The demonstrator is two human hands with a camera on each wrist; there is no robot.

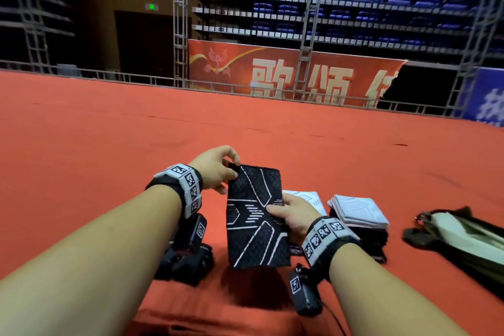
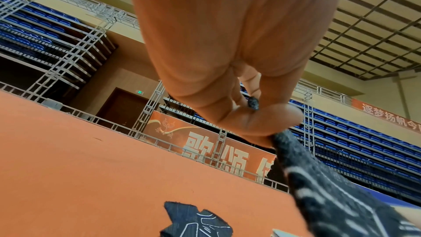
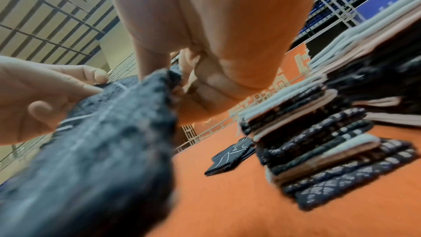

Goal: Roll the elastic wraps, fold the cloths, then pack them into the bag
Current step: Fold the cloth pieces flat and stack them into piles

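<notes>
I hold a black cloth (image 1: 255, 215) with white line patterns upright above the red surface. My left hand (image 1: 231, 166) pinches its top left corner between thumb and forefinger; the left wrist view shows the pinch on the cloth's edge (image 2: 296, 161). My right hand (image 1: 282, 211) grips the cloth's right edge, thumb on the front and fingers behind. In the right wrist view the cloth (image 3: 102, 141) fills the lower left, blurred. A stack of folded cloths (image 1: 360, 215), white on top and black below, stands to the right. The dark bag (image 1: 458, 237) with a pale lining lies at far right.
A white folded piece (image 1: 308, 198) lies behind my right hand. One black patterned piece (image 3: 232, 158) lies flat on the red surface (image 1: 109, 144) near the stack. Dark lumps (image 1: 188, 262) sit under my left wrist. A railing (image 1: 218, 87) bounds the far edge.
</notes>
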